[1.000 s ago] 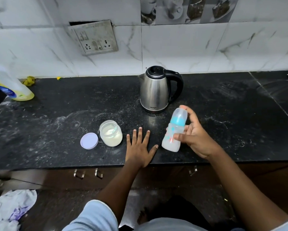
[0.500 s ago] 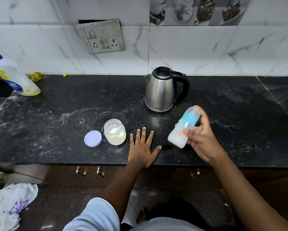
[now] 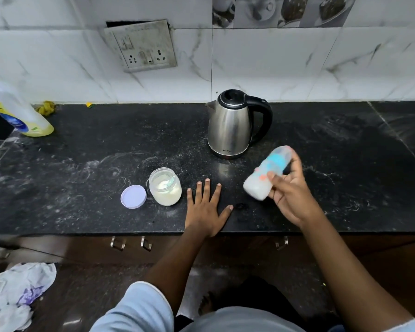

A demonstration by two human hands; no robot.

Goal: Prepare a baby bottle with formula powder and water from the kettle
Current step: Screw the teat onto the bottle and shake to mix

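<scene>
My right hand grips a baby bottle with a blue collar and milky white contents; it is tilted, cap up to the right, blurred, held above the black counter. My left hand lies flat on the counter with fingers spread, holding nothing. Left of it stands an open jar of formula powder with a scoop inside, its lilac lid lying beside it. A steel kettle with a black handle stands behind, lid closed.
A yellow cleaner bottle stands at the far left of the counter. A socket plate is on the tiled wall. Cabinet handles sit below the counter edge. Crumpled cloth lies on the floor at lower left.
The bottle in my right hand has tipped further from upright towards the right and is now blurred. My left hand has stayed flat on the counter.
</scene>
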